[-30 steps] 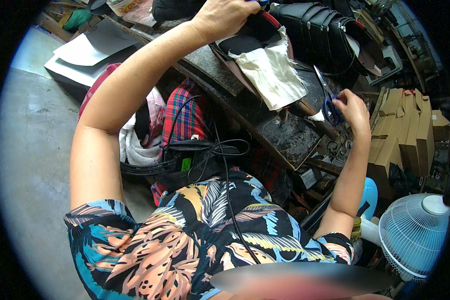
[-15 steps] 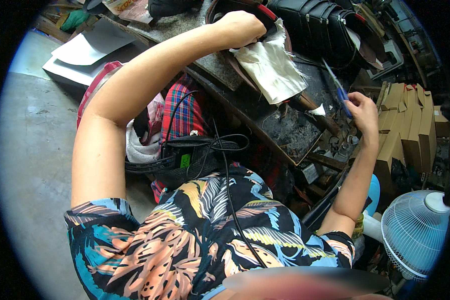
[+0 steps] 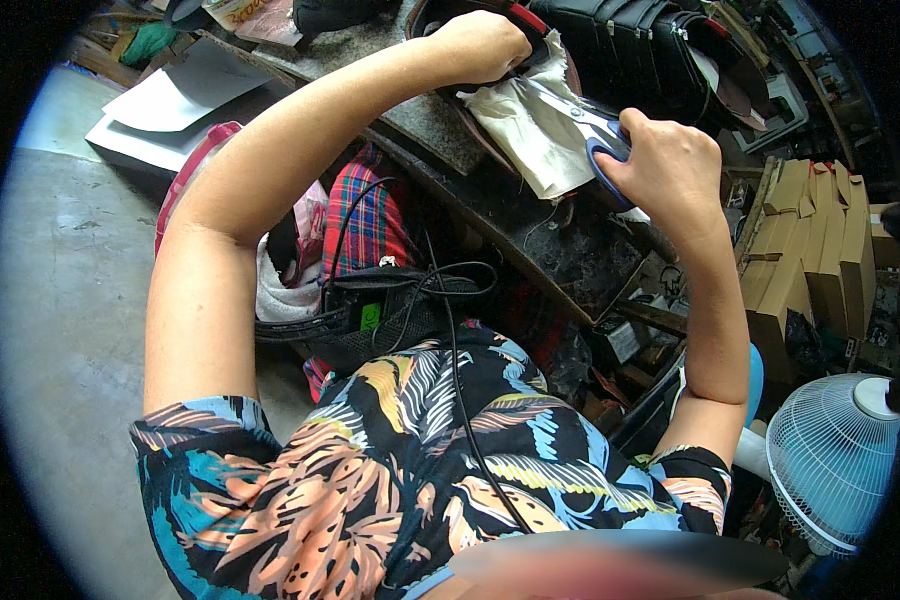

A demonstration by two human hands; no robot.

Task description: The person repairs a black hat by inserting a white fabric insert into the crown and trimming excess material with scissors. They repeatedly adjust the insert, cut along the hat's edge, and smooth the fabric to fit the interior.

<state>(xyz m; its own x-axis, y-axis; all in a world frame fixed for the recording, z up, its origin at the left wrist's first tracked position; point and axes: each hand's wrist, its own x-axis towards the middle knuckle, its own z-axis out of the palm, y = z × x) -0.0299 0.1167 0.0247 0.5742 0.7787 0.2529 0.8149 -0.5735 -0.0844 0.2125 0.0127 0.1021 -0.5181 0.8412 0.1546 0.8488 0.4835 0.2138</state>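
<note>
My left hand is closed at the upper edge of a frayed white cloth, its fingertips mostly hidden. The cloth lies over a dark brown curved piece at the bench's edge. My right hand grips blue-handled scissors, thumb in one loop. The blades lie across the upper part of the cloth, pointing toward my left hand. From here I cannot tell whether the blades have cut into the fabric.
Black ribbed bags stand behind the cloth. Folded cardboard boxes and a white-caged fan are on the right. White sheets sit at the upper left. A black cable runs down over my patterned shirt.
My right hand has brought the scissors leftward from the right side onto the cloth. The small white scrap near the bench edge no longer shows. My left hand stays nearly in place.
</note>
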